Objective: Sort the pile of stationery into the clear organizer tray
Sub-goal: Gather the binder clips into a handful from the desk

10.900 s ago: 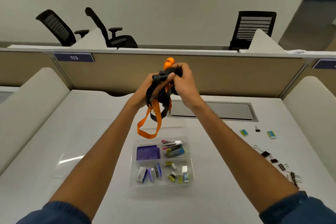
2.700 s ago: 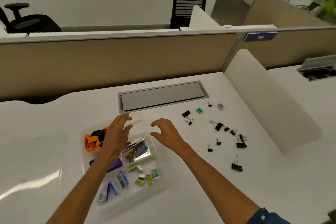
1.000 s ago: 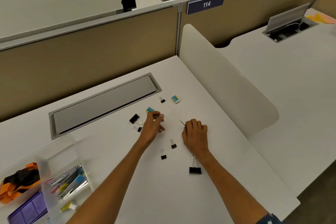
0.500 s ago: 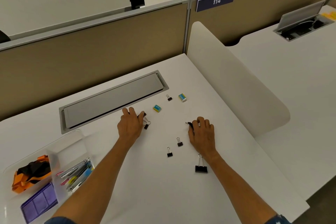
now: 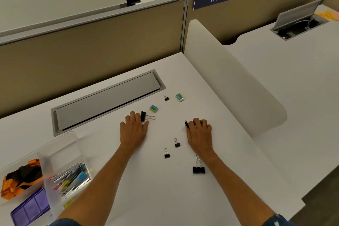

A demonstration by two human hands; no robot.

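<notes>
My left hand [image 5: 134, 128] lies palm down on the white desk, index finger and thumb closed on a black binder clip [image 5: 143, 115] whose wire handles point right. Curled into a loose fist, my right hand [image 5: 199, 134] holds a black binder clip [image 5: 186, 124] that sticks out past the index finger. Loose clips lie between and below the hands: two small ones [image 5: 177, 143] [image 5: 167, 153] and a large one [image 5: 199, 169]. Further back are another small clip [image 5: 166, 98] and two blue-yellow erasers [image 5: 153, 108] [image 5: 179, 97]. The clear organizer tray [image 5: 60, 145] sits at the lower left.
The tray holds an orange-black lanyard [image 5: 22, 176], metal tools [image 5: 73, 178] and a purple box [image 5: 31, 209]. A grey cable hatch [image 5: 106, 101] lies behind the hands. A white rounded divider [image 5: 229, 79] bounds the desk on the right, and the desk's corner [image 5: 300, 205] is at front right.
My left hand shifted left from the eraser onto the black clip by the hatch. The small clip beside it is no longer visible. My right hand stayed curled in place.
</notes>
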